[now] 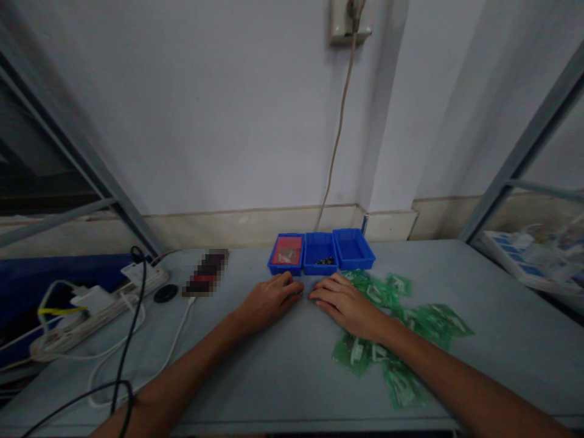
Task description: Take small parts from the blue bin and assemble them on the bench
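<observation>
My left hand (272,300) rests on the table just in front of the blue bins, its fingers curled and pinched together. A tiny shiny spot shows at its fingertips, too small to name. Close by on the right, my right hand (345,305) points inward with its fingers bent and together; whatever they may hold is hidden. Green plastic packets (404,383) lie around and partly under my right forearm, with pale small contents. The left blue bin (272,266) holds a red sheet and a clear bag. Small dark metal pieces (325,261) sit in the middle blue bin (314,243).
The right blue bin (353,246) stands against the others near the wall. On the left are a phone (205,277) on a white cable, a black round disc (165,293) and a power strip (104,313) with plugs. A black cable (130,337) loops over the left front.
</observation>
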Demonstrator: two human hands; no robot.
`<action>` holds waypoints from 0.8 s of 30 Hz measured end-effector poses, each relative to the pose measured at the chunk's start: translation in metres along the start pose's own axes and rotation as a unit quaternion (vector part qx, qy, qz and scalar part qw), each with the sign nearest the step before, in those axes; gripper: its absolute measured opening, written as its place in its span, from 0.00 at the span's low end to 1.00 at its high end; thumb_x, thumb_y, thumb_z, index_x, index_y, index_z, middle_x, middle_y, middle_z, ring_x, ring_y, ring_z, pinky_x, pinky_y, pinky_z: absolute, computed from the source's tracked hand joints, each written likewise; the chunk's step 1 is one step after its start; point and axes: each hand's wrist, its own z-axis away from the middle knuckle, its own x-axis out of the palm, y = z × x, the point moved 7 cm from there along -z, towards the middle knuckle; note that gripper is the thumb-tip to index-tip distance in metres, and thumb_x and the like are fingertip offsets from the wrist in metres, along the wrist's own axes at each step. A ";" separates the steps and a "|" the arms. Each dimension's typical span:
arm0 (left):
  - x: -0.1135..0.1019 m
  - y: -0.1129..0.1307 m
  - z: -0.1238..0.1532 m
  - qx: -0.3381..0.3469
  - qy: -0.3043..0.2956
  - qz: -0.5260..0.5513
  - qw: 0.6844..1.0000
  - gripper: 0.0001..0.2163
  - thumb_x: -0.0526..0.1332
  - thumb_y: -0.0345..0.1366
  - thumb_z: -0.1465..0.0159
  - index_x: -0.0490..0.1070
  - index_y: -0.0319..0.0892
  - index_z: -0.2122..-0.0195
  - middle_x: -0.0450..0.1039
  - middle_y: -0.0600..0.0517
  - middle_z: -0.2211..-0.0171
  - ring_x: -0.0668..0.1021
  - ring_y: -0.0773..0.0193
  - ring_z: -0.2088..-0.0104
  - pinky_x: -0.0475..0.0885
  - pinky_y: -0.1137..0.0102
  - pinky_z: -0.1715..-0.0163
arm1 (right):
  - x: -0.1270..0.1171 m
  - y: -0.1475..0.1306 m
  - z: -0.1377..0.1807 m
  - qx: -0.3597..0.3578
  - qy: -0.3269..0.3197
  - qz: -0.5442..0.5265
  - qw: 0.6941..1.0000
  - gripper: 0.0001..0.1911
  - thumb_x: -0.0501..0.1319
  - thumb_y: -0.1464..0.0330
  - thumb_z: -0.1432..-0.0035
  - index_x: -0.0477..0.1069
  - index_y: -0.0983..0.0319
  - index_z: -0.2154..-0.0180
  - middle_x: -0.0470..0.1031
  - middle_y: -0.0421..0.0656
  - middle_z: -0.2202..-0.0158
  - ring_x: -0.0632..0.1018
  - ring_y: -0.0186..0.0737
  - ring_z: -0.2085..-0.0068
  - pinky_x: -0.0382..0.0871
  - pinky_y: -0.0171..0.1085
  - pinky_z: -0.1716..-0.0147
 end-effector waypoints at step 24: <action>-0.007 -0.001 -0.002 -0.005 -0.011 -0.073 0.997 0.11 0.50 0.41 0.22 0.71 0.46 0.50 0.69 0.48 0.55 0.76 0.59 0.58 0.73 0.69 0.63 | -0.010 0.030 0.004 0.136 0.103 -0.202 0.964 0.04 0.61 0.66 0.30 0.73 0.59 0.61 0.75 0.41 0.64 0.75 0.41 0.62 0.66 0.39 0.61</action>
